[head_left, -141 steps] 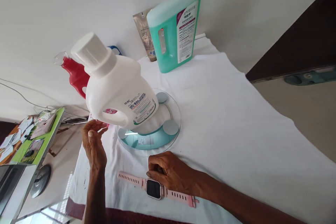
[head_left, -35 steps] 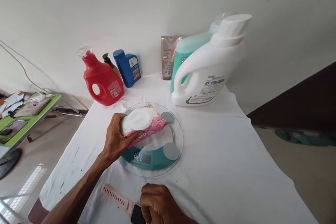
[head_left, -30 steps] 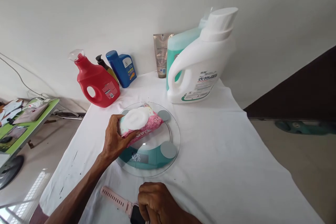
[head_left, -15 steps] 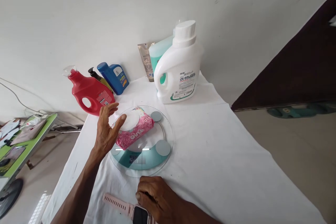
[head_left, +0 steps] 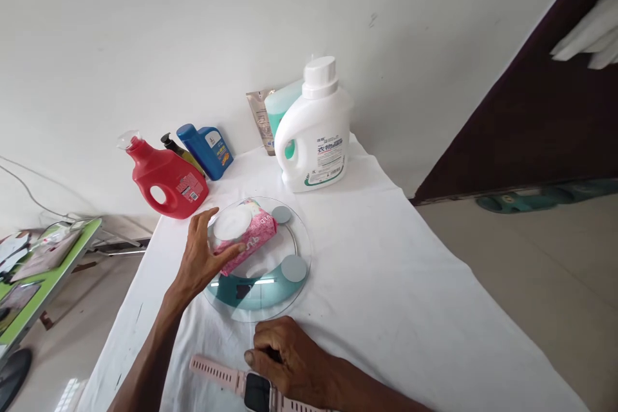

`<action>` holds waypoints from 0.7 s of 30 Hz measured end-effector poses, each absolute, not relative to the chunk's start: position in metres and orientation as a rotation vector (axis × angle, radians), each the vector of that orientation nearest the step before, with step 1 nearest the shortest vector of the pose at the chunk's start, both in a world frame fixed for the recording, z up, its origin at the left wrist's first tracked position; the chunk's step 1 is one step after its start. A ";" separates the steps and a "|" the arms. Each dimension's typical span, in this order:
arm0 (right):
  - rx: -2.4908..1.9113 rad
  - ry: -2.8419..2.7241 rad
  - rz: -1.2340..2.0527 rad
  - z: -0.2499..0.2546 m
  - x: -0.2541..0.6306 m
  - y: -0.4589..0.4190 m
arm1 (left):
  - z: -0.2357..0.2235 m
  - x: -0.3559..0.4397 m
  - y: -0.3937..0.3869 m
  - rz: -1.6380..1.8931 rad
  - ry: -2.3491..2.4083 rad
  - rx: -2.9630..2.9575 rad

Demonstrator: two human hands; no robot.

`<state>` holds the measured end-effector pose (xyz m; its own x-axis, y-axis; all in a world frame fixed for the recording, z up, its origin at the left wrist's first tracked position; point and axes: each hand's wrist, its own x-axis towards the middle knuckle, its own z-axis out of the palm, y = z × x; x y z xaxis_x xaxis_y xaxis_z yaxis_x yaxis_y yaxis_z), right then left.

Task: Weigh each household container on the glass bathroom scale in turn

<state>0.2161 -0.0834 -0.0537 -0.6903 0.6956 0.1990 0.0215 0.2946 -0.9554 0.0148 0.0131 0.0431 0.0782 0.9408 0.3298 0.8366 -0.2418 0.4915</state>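
By glass scale (head_left: 261, 293) | hands: left (head_left: 196, 264) spread at pink pack (head_left: 252, 238) | (right (head_left: 295, 360) curled)

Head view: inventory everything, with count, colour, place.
Wipes pack: one, pink, on scale
Scale: one, teal, on tablecloth
Watch: one, pink, near edge
White jug: one, white, back
Green jug: one, green, behind it
Tube: one, beige, by wall
Bottle: one, blue, back left
Pump bottle: one, yellowish, beside it
Red jug: one, red, left
Tablecloth: one, white, centre
Side table: one, green, far left
Papers: several, white, side table
Slippers: count unclear, green, right
Panel: one, dark, right
Fabric: some, white, right
Left hand: one, at pack
Right hand: one, by watch
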 end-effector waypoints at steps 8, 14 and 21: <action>-0.641 -2.041 1.380 -0.053 0.215 -0.082 | 0.030 0.018 0.018 0.864 1.920 2.086; -0.638 -2.058 1.389 -0.056 0.214 -0.081 | 0.057 0.034 0.023 1.074 1.946 1.940; -0.637 -2.014 1.406 -0.054 0.215 -0.080 | 0.078 0.131 0.053 1.185 1.367 2.122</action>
<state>0.2152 -0.0804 -0.0540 -0.7081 0.6781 0.1969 0.0489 0.3253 -0.9444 0.1311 0.0534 0.0779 0.1842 0.8700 0.4573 0.5760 -0.4726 0.6670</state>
